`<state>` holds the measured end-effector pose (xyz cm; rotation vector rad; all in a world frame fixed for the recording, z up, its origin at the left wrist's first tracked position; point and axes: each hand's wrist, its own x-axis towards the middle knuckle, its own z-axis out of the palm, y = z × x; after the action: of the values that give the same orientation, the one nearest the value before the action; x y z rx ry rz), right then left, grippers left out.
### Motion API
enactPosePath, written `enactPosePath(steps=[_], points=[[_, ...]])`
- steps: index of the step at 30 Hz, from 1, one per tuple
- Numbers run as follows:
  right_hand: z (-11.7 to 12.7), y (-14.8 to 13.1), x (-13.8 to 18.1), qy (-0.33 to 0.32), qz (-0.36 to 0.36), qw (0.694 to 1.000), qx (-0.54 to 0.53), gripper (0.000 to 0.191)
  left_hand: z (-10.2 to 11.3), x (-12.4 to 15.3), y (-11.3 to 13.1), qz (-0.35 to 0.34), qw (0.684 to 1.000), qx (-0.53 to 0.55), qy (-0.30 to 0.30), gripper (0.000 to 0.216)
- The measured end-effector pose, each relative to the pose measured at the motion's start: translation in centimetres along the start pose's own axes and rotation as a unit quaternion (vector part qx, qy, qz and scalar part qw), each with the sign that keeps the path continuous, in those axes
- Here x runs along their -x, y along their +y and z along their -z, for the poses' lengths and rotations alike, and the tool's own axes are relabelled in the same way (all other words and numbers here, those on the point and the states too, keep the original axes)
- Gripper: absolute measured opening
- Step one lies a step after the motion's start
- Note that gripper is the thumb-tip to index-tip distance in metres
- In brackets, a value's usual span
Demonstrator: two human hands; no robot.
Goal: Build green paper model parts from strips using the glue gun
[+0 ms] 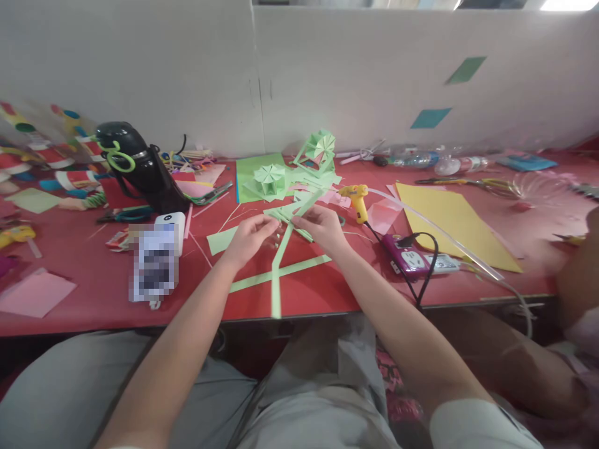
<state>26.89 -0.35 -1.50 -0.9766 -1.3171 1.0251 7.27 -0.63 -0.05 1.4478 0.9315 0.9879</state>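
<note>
My left hand and my right hand meet over the red table, both pinched on a bundle of light green paper strips. One long strip hangs down from the hands past the table's front edge, and another lies crosswise under it. Behind the hands stand folded green paper rosettes and a green paper frame with a fan.
A yellow glue gun lies right of my right hand, its cable running to a purple power strip. A yellow sheet lies further right. A black flask, white box and pink paper sit left. Another person's arm shows at the right edge.
</note>
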Motion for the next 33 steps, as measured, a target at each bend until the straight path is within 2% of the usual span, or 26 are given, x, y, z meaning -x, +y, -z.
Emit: enactPosePath(steps=[7, 13, 18, 23, 28, 31, 33], points=[[-1.0, -0.4, 0.4, -0.05, 0.016, 0.998, 0.04, 0.035, -0.4, 0.0, -0.3, -0.051, 0.994, -0.095, -0.016, 0.017], [-0.9, -1.0, 0.6, -0.063, 0.004, 0.997, 0.047, 0.036, -0.7, 0.1, 0.0, -0.035, 0.997, -0.065, 0.025, 0.014], [-0.9, -0.8, 0.6, -0.099, 0.016, 0.99, 0.101, 0.038, -0.8, 0.2, 0.1, -0.044, 0.996, -0.072, 0.018, 0.015], [-1.2, 0.0, 0.9, -0.07, 0.098, 0.977, 0.175, 0.031, -0.8, 0.0, -0.3, -0.026, 0.998, -0.054, 0.012, 0.015], [-1.4, -0.3, 1.4, -0.064, 0.231, 0.929, 0.283, 0.02, -1.0, 0.0, -0.2, -0.056, 0.996, -0.061, 0.037, 0.014], [-1.6, -0.5, 1.5, -0.066, 0.266, 0.915, 0.296, 0.019, -1.0, 0.1, -0.1, -0.047, 0.998, -0.037, 0.034, 0.013], [-1.6, -0.4, 1.4, -0.05, 0.261, 0.916, 0.302, 0.02, -1.0, 0.1, -0.1, -0.048, 0.998, -0.034, 0.028, 0.015]])
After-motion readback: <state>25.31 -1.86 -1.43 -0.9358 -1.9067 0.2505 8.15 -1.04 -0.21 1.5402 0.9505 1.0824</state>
